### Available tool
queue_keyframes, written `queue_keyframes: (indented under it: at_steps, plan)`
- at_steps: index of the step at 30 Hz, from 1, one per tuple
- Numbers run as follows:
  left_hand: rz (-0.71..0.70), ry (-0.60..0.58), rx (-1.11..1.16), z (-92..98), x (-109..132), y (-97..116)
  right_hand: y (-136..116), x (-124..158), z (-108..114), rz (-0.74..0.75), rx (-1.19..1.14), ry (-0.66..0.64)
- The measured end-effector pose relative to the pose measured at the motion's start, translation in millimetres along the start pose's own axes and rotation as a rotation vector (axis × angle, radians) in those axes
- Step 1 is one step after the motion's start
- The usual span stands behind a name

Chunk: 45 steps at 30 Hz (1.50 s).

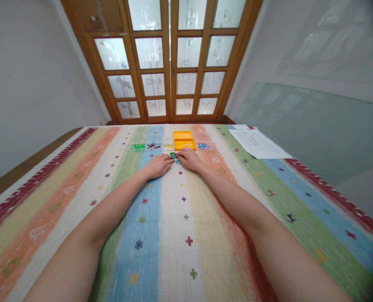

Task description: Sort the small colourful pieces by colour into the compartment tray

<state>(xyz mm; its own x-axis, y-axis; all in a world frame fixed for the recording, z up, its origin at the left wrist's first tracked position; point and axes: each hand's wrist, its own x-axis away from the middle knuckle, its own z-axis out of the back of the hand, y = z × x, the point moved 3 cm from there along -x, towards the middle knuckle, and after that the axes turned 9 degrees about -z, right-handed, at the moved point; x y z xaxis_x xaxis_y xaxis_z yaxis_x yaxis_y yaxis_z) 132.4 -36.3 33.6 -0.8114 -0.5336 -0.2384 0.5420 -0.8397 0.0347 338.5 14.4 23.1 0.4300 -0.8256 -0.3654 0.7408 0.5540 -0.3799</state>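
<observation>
Small coloured pieces (173,154) between the fingers (167,157): too small for shape, partly covered by left hand (159,166) and right hand (189,159); fingertip grip unclear. Bits in orange box (183,135), just beyond the fingers: too tiny to identify. Paper sheet (256,143), right of the fingers: writing unreadable. Both arms (107,222) and worktop (174,251) run off bottom edge; glazed doors (174,54), far beyond, cropped at top.

Light: daylight through glass door (186,52) ahead; panes brightest, near white. Walls (26,75): dim grey. Glare: pale pane-shaped reflections on right-hand wall and green board (315,130). Shadows: soft, along forearms (119,207). Distortion: wide-angle, walls splayed outward. Right-hand corners: darkened. Detail: small pieces (174,155) indistinct; writing on paper (255,144) illegible.
</observation>
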Motion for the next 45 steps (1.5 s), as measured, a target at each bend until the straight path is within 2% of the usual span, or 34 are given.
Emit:
queue_keyframes:
  at_steps: [12,17,27,36,45]
  plan:
    - [0.010,0.074,0.126,-5.9,0,-8,1,0,-1,0.014,0.002,0.008]
    - [0.060,0.149,0.110,-3.5,3,-13,3,-1,-3,0.016,-0.003,0.005]
    - [0.313,0.334,-0.074,2.7,27,-64,8,-2,-6,0.034,-0.020,0.006]
    - [0.420,0.316,-0.133,-1.1,44,-92,7,-2,-6,0.030,-0.006,0.001]
    - [0.364,0.261,-0.142,-5.2,40,-87,6,-2,-5,0.046,0.013,0.027]
